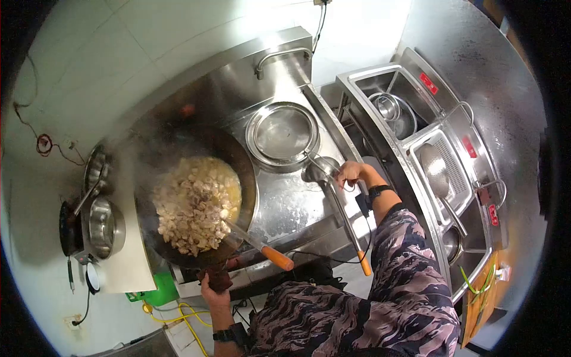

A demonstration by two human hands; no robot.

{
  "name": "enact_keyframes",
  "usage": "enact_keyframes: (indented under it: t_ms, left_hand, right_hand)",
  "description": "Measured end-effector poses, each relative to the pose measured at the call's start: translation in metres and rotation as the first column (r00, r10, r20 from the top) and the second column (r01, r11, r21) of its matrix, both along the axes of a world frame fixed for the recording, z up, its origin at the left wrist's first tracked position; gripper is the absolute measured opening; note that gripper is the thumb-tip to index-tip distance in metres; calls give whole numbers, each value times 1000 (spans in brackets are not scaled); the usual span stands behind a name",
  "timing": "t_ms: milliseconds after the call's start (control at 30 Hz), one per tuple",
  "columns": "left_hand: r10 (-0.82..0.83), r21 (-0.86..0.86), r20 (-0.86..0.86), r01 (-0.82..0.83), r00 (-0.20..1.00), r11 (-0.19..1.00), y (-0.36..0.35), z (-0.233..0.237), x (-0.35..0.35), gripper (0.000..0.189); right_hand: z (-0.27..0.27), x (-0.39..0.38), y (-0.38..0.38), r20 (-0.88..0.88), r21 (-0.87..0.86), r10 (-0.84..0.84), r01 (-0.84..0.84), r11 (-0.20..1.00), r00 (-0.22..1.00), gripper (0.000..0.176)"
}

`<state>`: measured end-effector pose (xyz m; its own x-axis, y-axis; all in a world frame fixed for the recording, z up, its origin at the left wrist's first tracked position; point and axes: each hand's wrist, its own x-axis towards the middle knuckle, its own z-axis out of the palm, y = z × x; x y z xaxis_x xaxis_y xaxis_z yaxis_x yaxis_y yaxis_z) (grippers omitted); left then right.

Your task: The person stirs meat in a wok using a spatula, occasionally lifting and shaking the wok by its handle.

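Note:
A large dark wok holds steaming chopped meat pieces in yellowish liquid. A spatula with an orange wooden handle leans in the wok over its near rim. My left hand is closed on a dark brown cloth at the wok's near edge. My right hand is closed at the end of the thin handle of a round strainer, which rests over a metal pot or basin on the steel counter. Beside that hand lies a ladle, its long orange-tipped handle pointing towards me.
To the right, a steel sink unit holds bowls and a perforated skimmer. Left of the wok, steel bowls stand on a side surface. A green gas cylinder and yellow hose are below. A tap is at the back.

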<state>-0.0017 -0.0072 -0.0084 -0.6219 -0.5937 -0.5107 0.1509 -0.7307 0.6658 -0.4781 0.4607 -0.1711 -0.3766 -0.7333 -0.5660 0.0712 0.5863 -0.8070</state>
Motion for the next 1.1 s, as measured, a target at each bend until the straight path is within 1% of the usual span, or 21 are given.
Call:
enact_keyframes:
  t_ms: [33,67,133,200,267,400,433,467,533,567,600,633,667,700,767,833,867,933,1000,1067,1100]
  left_hand:
    - [22,13,-6,-22,1000,1000,1,2,-2,37]
    - [27,4,-6,-27,1000,1000,2,2,-3,37]
    - [41,-26,18,-41,999,999,1,-1,-1,36]
    - [65,-22,19,-64,998,998,-3,-10,1,36]
    - [85,-6,20,-85,996,996,-3,-13,0,36]
    - [59,-27,25,-58,998,998,4,-3,-5,34]
    - [59,-42,32,-58,998,997,4,-1,-5,33]
    - [54,-43,29,-53,998,998,3,-3,-5,33]
    - [146,-44,70,-143,987,989,0,-10,-8,33]
    - [145,-40,57,-142,988,989,-2,-13,-7,33]
    - [115,-44,34,-113,993,993,0,-11,-9,32]
    - [87,-47,16,-86,996,995,2,-9,-7,32]
    - [89,-37,9,-89,996,995,1,-9,-4,32]
    - [39,-22,-5,-39,999,999,-1,-11,-1,30]
    - [-2,2,-29,2,1000,1000,-9,-21,5,29]
    - [-27,105,-300,61,953,993,-14,-31,7,25]
    - [-20,114,-305,57,952,992,-14,-36,10,25]
    - [103,145,-89,-89,991,985,-3,-14,0,22]
    - [55,153,-86,-41,995,987,-8,-19,3,21]
    - [94,191,-88,-76,992,979,-1,-5,-2,20]
    - [89,191,-90,-70,992,979,0,-7,-1,20]
  right_hand:
    - [55,20,-15,160,3,-148,149,989,976,12]
    - [121,43,-34,305,25,-298,305,952,904,11]
    - [120,52,-44,492,-100,-361,464,880,792,14]
    - [121,66,-58,689,-228,-321,614,755,650,23]
    - [120,91,-86,865,-154,-303,787,597,399,24]
    - [117,120,-132,809,-145,-363,755,639,462,19]
    - [114,123,-142,765,-109,-471,809,578,439,17]
    - [113,124,-142,764,-113,-472,811,574,440,17]
    - [113,119,-137,585,-84,-615,793,603,529,16]
    - [115,115,-129,444,-75,-655,754,653,611,19]
    - [109,108,-122,432,-83,-656,751,655,619,19]
    - [96,101,-117,11,2,-644,644,765,765,21]
    - [91,98,-114,-399,146,-467,557,818,790,24]
    - [108,106,-111,-410,149,-460,556,818,787,24]
    - [162,135,-105,-799,181,-214,565,805,561,31]
    - [176,148,-108,-831,179,-186,570,802,524,36]
    - [180,153,-110,-854,172,-172,580,796,490,42]
    - [177,156,-121,-851,234,-115,565,791,512,44]
    - [166,154,-135,-860,291,-44,558,777,509,44]
    - [136,140,-147,-848,348,43,494,797,529,49]
    - [140,142,-154,-850,358,50,503,787,525,44]
